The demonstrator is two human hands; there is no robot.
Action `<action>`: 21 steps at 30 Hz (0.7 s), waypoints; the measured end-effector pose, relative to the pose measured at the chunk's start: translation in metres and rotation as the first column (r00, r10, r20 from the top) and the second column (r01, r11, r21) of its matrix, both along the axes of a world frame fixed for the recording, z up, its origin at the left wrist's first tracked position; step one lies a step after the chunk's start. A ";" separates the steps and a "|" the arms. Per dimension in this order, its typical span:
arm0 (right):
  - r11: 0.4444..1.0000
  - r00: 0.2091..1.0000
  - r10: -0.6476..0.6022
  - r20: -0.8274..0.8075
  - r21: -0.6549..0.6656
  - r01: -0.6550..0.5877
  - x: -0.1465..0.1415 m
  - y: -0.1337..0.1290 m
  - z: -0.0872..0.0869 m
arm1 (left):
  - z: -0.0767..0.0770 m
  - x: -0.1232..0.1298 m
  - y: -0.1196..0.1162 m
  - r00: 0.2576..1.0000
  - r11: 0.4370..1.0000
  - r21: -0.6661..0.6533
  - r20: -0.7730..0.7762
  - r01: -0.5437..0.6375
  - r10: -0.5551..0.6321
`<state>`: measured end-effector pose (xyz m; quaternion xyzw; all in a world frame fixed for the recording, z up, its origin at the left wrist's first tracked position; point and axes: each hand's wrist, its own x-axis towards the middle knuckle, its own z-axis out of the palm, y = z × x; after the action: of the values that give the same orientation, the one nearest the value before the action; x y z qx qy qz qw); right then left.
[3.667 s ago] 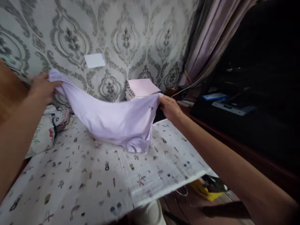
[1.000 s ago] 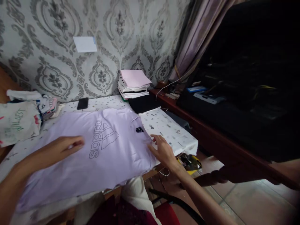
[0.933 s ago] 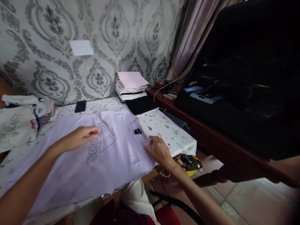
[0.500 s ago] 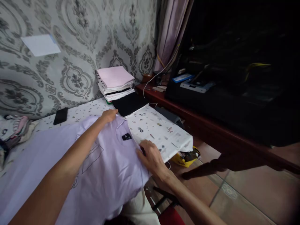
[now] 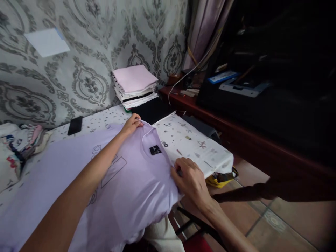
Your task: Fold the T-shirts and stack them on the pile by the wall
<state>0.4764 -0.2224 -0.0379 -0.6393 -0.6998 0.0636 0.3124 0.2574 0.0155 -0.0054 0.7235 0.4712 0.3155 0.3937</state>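
Observation:
A lavender T-shirt (image 5: 147, 182) lies spread over the table, front side up, with outline lettering on its chest and a black label inside the neck. My left hand (image 5: 132, 125) pinches the shirt's far shoulder, just beyond the collar. At the near shoulder, my right hand (image 5: 189, 175) has its fingers curled on the fabric edge. The collar sits between both hands, and the near side of the shirt droops over the table's edge.
Folded clothes (image 5: 135, 84) stand stacked by the wall, with a black folded cloth (image 5: 152, 109) before them. A phone (image 5: 75, 125) lies at the left, near a clothes pile (image 5: 22, 140). A dark red desk (image 5: 236, 129) borders the patterned tablecloth (image 5: 194, 147) on the right.
My left hand has lifted the far shoulder slightly, and the shirt's neck area looks flatter. My right hand still grips the near shoulder. The view has shifted a little.

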 end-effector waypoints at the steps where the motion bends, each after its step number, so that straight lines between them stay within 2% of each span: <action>1: 1.000 1.000 0.012 -0.004 0.007 -0.012 0.001 0.002 0.000 | 0.001 -0.008 -0.006 0.999 0.999 0.011 -0.001 0.038 -0.038; 3: 0.999 0.999 0.031 -0.023 0.036 -0.030 0.004 0.010 0.007 | 0.006 -0.032 -0.017 0.995 0.995 0.041 -0.049 0.089 -0.087; 4: 0.998 0.999 0.041 -0.033 0.058 -0.039 0.005 0.017 0.013 | 0.010 -0.048 -0.021 0.991 0.995 0.067 -0.115 0.071 -0.063; 6: 0.990 0.995 0.091 -0.046 0.111 -0.085 0.000 0.038 0.029 | 0.018 -0.088 -0.026 0.960 0.990 0.133 -0.269 -0.042 0.077; 9: 0.964 0.968 0.249 -0.037 0.105 -0.244 -0.026 0.092 0.053 | 0.026 -0.152 -0.024 0.841 0.944 0.230 -0.438 -0.236 0.317; 12: 0.934 0.931 0.358 0.066 -0.047 -0.355 -0.073 0.162 0.066 | 0.028 -0.203 -0.016 0.727 0.906 0.269 -0.541 -0.327 0.423; 14: 0.920 0.907 0.382 0.177 -0.172 -0.353 -0.107 0.208 0.066 | 0.027 -0.225 -0.011 0.675 0.913 0.260 -0.615 -0.315 0.408; 17: 0.884 0.862 0.450 0.232 -0.249 -0.395 -0.148 0.262 0.058 | 0.023 -0.248 -0.008 0.624 0.945 0.208 -0.712 -0.252 0.323; 21: 0.809 0.786 0.570 0.240 -0.331 -0.486 -0.173 0.302 0.042 | 0.022 -0.280 -0.012 0.528 0.967 0.134 -0.817 -0.218 0.232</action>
<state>0.3031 0.0793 0.0044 -0.4514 -0.8794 0.1301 0.0771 -0.0230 0.0040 0.0167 0.7225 0.6870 -0.0086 0.0773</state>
